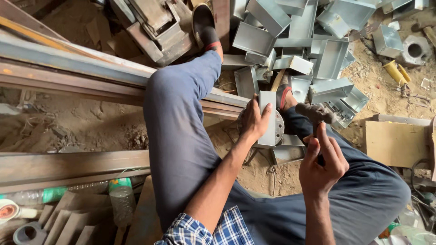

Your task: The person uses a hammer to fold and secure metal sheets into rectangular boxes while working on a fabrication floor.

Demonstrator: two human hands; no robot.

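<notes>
The left hand point(252, 121) held a folded sheet-metal piece point(268, 119) upright on a round metal base point(278, 128), between the person's knees and above the sandy floor point(81, 124). Its fingers were clamped on the left edge of the piece, with the thumb lying on the front face. The right hand point(321, 164) was closed around the handle of a hammer point(316, 113), whose dark head stood just right of the piece without touching it.

The piece looked thin, light and stiff, but its cut edges were probably sharp and its galvanised surface smooth, so it could slip under a blow. A grip on the flat side wall, away from the struck corner, seemed the safest. Many similar grey metal boxes point(329, 59) lay in a heap beyond the feet.
</notes>
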